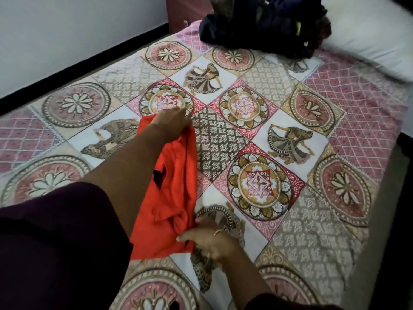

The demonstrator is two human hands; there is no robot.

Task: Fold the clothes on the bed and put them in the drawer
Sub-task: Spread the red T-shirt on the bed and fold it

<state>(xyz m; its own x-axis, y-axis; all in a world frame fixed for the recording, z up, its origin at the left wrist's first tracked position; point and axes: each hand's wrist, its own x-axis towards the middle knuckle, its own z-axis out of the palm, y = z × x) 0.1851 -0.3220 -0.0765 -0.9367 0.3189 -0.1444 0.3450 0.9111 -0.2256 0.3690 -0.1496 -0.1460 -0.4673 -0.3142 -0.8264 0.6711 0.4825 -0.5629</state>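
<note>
A bed (pixel 290 135) covered by a patchwork-printed spread of medallions and dancer figures fills most of the frame. At lower centre, the near end of an orange garment (pixel 172 186) is pinched by the right hand (pixel 207 236), fingers curled into the cloth. Toward mid-frame, its far end is gripped by the left hand (pixel 172 121). At the top, a heap of dark clothes (pixel 263 23) is seen beside a white pillow (pixel 375 34). A white wall (pixel 67 30) with dark skirting occupies the upper left.
</note>
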